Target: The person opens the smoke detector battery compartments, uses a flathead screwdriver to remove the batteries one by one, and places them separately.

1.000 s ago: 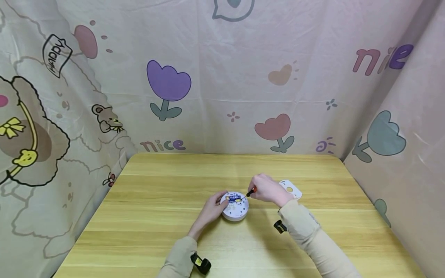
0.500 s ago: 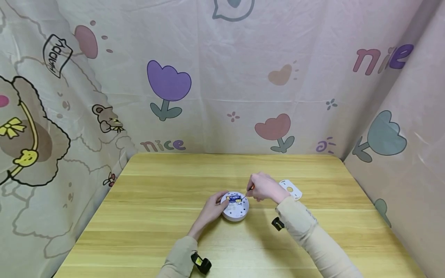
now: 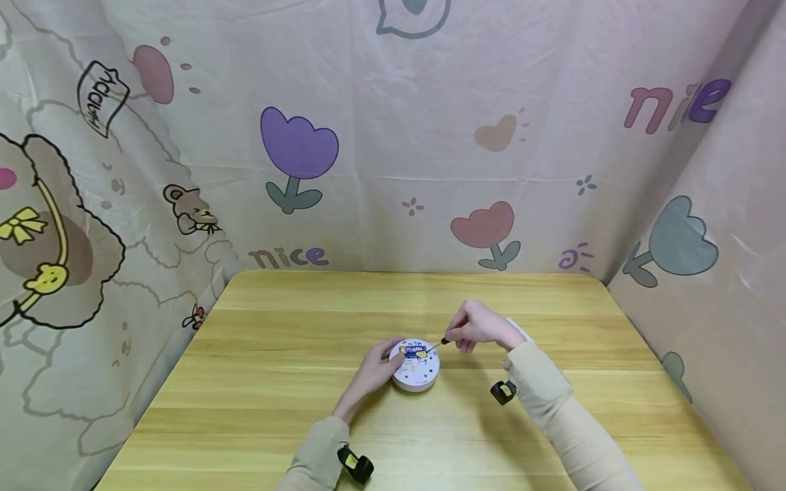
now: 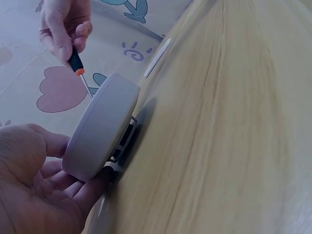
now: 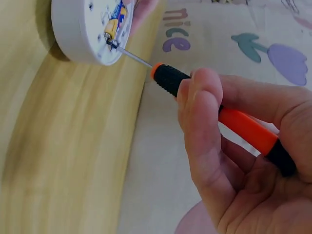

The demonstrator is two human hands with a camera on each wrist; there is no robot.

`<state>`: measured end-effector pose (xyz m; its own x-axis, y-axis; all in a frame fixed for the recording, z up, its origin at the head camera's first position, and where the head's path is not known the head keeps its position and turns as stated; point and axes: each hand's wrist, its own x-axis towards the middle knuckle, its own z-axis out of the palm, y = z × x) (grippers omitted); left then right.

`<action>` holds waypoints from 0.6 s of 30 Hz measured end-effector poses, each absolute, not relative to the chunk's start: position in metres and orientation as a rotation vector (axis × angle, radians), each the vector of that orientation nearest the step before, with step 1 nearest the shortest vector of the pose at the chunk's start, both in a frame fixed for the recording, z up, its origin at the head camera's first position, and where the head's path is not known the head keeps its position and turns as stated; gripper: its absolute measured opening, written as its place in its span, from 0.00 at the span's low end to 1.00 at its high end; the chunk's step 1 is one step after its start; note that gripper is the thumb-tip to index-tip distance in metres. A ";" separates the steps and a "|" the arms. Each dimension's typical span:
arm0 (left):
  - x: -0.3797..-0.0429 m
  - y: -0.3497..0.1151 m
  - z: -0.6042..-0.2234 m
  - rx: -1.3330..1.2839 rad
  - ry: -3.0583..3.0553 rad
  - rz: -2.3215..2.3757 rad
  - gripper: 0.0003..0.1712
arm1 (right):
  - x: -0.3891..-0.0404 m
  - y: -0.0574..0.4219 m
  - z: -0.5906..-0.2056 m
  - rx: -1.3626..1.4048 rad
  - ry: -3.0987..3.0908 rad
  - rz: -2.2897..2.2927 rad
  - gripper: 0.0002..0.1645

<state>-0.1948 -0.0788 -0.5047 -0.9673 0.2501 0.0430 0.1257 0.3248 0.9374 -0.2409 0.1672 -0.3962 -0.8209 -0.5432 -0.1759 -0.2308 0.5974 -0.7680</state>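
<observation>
A round white housing, like a smoke alarm [image 3: 415, 377], is tilted up off the table with its back face showing. My left hand [image 3: 372, 370] grips its left edge, thumb on the face and fingers beneath, as the left wrist view shows. A blue and yellow battery [image 5: 115, 23] lies in a slot in that face. My right hand [image 3: 480, 324] holds a screwdriver [image 5: 246, 130] by its orange and black handle, fingers and thumb around it. The thin metal shaft reaches to the face, its tip right at the battery's yellow end.
A flat white plate with holes [image 4: 158, 57] lies on the wooden table [image 3: 295, 382], mostly hidden behind my right hand in the head view. Printed curtains [image 3: 393, 150] hang along the table's back and sides.
My right hand has turned and shifted slightly up and to the right, covering more of the white plate. The screwdriver's tip stays at the battery. My left hand and the housing hold still.
</observation>
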 end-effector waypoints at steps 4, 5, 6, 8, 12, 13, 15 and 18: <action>-0.195 -0.079 -0.506 0.341 2.464 1.735 0.26 | -0.240 0.176 -0.402 -0.604 2.393 -1.175 0.09; -0.194 -0.079 -0.506 0.344 2.465 1.735 0.26 | -0.239 0.178 -0.404 -0.599 2.386 -1.194 0.09; -0.194 -0.080 -0.506 0.341 2.462 1.738 0.26 | -0.238 0.180 -0.406 -0.592 2.378 -1.213 0.10; -0.193 -0.080 -0.507 0.343 2.462 1.739 0.26 | -0.237 0.184 -0.410 -0.567 2.351 -1.261 0.10; -0.192 -0.080 -0.507 0.342 2.459 1.742 0.26 | -0.233 0.191 -0.420 -0.496 2.295 -1.362 0.12; -0.192 -0.080 -0.507 0.338 2.455 1.744 0.26 | -0.233 0.193 -0.423 -0.480 2.281 -1.389 0.12; -0.193 -0.080 -0.507 0.333 2.450 1.748 0.26 | -0.231 0.195 -0.428 -0.451 2.261 -1.438 0.12; -0.193 -0.080 -0.508 0.331 2.445 1.752 0.26 | -0.229 0.199 -0.434 -0.425 2.231 -1.499 0.14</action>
<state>-0.1933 -0.0802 -0.5084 -0.9694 0.2431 0.0332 0.1096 0.3081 0.9450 -0.2293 0.1993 -0.4339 -0.8663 -0.4697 -0.1700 -0.0203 0.3732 -0.9275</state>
